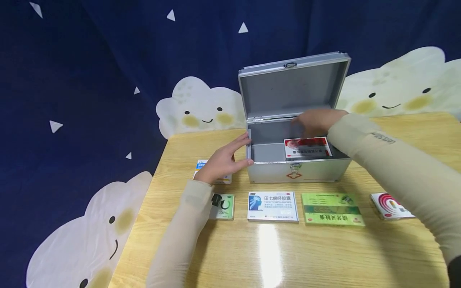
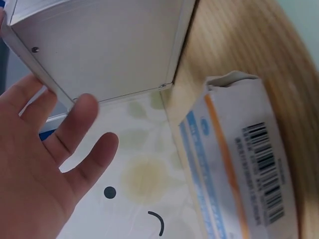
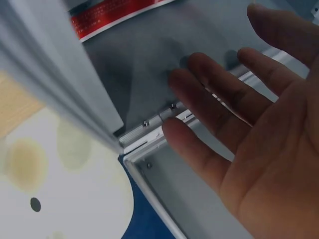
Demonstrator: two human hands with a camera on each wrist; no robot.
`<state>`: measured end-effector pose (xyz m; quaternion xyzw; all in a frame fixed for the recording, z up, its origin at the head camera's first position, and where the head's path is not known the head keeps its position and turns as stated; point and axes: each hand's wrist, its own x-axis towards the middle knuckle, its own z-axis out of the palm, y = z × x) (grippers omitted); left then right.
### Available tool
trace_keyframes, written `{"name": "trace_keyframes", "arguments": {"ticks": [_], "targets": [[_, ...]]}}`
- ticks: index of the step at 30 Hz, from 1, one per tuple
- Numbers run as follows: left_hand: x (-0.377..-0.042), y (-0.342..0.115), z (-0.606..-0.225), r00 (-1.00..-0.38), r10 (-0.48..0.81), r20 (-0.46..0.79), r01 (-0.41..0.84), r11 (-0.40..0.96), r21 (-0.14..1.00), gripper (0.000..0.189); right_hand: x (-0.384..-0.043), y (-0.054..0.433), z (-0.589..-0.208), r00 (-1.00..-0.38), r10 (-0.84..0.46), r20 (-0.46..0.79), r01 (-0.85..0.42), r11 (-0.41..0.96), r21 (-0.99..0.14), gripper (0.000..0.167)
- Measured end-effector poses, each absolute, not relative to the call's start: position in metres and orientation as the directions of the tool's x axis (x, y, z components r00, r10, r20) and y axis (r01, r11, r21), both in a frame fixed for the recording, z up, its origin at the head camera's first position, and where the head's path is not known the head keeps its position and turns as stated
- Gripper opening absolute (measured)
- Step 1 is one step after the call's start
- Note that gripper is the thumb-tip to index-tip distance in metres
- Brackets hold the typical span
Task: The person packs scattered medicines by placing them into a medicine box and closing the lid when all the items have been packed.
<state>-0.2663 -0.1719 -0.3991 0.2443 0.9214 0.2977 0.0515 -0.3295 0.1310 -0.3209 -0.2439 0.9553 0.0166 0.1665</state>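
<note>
A silver metal first-aid case [image 1: 270, 172] stands on the table with its grey-lined lid [image 1: 293, 90] raised. My left hand [image 1: 224, 161] rests at the case's left wall, fingers at the rim and thumb near the front corner. In the left wrist view its fingers are spread and hold nothing. Inside the case, toward the back, is my right hand [image 1: 314, 122], above a white and red medicine box [image 1: 309, 151]. The right wrist view shows its fingers [image 3: 209, 107] extended near the hinge, with the palm bare. The red box [image 3: 112, 21] lies apart from them.
In front of the case sit a green-white box [image 1: 226, 208], a white-blue box [image 1: 273, 207], a yellow-green box [image 1: 333, 209] and a white box with red rings [image 1: 390, 206]. A white box with blue and orange stripes [image 2: 244, 164] stands left of the case.
</note>
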Motion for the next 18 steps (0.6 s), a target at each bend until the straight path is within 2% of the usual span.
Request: {"name": "trace_keyframes", "arguments": {"ticks": [9, 18], "targets": [[-0.264, -0.172, -0.391, -0.865, 0.496, 0.081, 0.479, 0.765, 0.429, 0.078, -0.321, 0.145, -0.310, -0.816, -0.537, -0.214, -0.536, 0.841, -0.068, 0.059], [-0.264, -0.167, -0.386, -0.857, 0.504, 0.106, 0.505, 0.783, 0.362, 0.075, -0.303, 0.160, -0.293, -0.857, -0.477, -0.195, -0.475, 0.878, -0.057, 0.064]]}}
